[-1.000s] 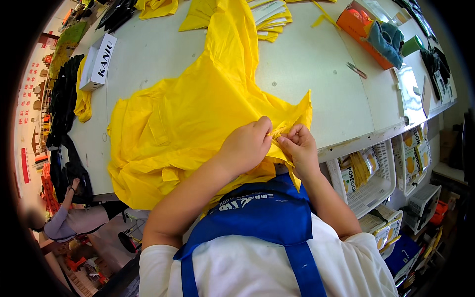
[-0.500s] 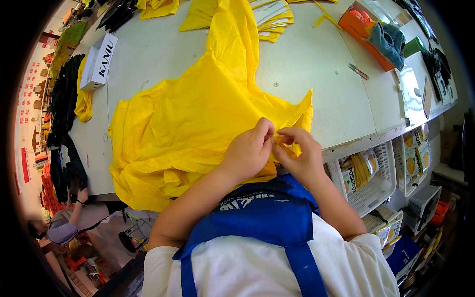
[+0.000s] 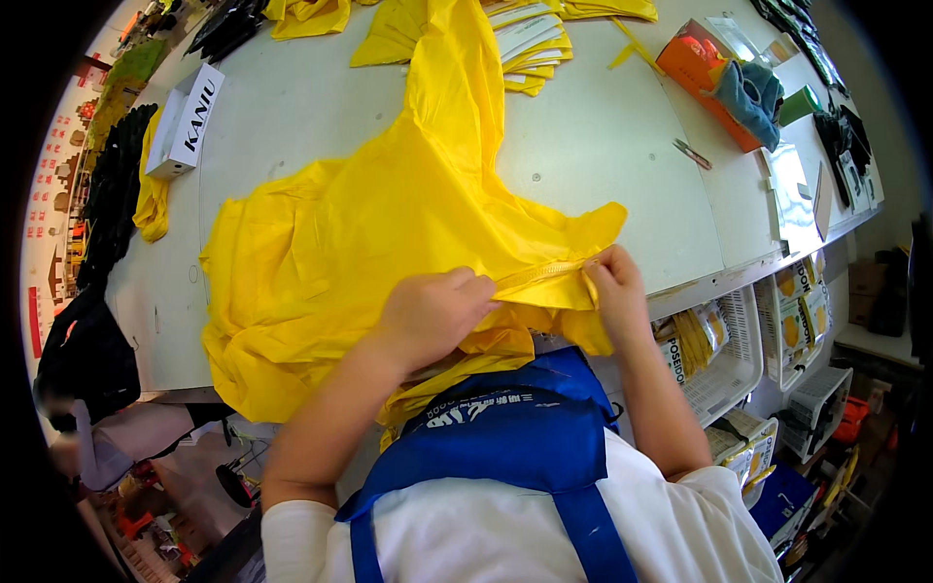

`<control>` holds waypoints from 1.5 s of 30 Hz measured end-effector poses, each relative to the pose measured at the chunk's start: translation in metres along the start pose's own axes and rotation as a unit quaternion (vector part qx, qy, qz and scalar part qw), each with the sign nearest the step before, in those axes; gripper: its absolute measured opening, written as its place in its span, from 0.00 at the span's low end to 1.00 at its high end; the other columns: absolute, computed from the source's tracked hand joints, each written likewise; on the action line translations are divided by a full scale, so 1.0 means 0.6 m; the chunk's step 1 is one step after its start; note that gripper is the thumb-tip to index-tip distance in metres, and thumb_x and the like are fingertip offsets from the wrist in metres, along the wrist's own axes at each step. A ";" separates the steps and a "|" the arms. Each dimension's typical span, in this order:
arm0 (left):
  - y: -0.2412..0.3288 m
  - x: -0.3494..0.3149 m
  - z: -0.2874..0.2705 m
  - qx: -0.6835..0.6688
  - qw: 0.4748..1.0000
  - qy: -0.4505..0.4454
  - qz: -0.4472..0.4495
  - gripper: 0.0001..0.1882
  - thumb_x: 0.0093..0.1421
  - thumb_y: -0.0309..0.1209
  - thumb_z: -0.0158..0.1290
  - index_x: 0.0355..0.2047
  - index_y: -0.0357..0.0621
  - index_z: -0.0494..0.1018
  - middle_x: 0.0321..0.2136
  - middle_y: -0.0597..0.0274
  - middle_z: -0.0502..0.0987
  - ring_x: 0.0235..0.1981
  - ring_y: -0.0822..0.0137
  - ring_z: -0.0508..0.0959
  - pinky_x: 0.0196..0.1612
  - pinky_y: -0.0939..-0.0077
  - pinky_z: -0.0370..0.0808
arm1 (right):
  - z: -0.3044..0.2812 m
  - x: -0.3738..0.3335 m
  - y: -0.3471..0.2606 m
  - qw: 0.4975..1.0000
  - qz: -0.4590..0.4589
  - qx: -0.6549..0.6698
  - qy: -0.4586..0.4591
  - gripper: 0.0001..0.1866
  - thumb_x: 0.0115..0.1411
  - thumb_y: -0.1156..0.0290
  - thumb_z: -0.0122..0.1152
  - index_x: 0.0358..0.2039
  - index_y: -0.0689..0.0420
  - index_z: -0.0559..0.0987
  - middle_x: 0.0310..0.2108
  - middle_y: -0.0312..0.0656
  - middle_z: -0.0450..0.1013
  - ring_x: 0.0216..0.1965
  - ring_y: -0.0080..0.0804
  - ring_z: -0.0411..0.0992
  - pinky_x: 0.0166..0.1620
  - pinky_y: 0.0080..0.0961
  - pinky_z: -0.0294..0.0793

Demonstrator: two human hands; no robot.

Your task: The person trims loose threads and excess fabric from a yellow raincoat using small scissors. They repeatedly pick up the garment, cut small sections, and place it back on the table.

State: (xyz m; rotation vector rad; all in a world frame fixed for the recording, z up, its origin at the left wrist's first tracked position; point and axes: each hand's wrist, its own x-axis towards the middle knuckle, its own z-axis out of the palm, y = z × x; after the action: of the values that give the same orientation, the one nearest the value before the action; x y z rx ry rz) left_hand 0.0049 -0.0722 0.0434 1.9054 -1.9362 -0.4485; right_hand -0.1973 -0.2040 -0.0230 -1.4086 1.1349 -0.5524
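Observation:
A large piece of thin yellow fabric (image 3: pixel 369 219), which looks like a garment, lies rumpled on the pale table (image 3: pixel 622 126). One narrow part of it stretches toward the far edge. Near my body, my left hand (image 3: pixel 437 309) is closed on the fabric's edge, its fingertips partly hidden by the hand. My right hand (image 3: pixel 618 287) pinches the same edge farther right, by a short yellow flap. Between the two hands a seam with a ribbed strip runs taut. Some of the yellow fabric hangs over the near table edge against my blue apron (image 3: pixel 515 428).
Folded yellow packets (image 3: pixel 530 49) lie at the back. An orange box (image 3: pixel 700 73) with a blue-grey cloth stands back right, near small snips (image 3: pixel 692 154). White baskets (image 3: pixel 724 369) sit below the table's right side. At left are a white box (image 3: pixel 185 121) and another person holding black fabric (image 3: pixel 87 360).
My hands have moved apart, left hand leftward and right hand rightward, drawing the seam straight between them. At the far left, the other person's black fabric has shifted.

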 end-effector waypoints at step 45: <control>0.027 0.079 0.172 -0.163 0.982 0.083 0.050 0.09 0.45 0.20 0.58 0.28 0.46 0.77 0.26 0.61 0.73 0.27 0.61 0.74 0.29 0.71 0.72 | -0.245 0.250 0.111 0.974 -0.056 -0.173 0.132 0.08 0.64 0.68 0.47 0.37 0.59 0.72 0.19 0.35 0.68 0.18 0.21 0.63 0.22 0.22 0.62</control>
State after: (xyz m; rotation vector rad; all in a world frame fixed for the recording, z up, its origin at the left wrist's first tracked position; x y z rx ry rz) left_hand -0.0593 -0.1237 -0.0367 1.5791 -1.7225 -0.5231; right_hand -0.2814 -0.3930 -0.0983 -1.7432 1.4209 -0.6593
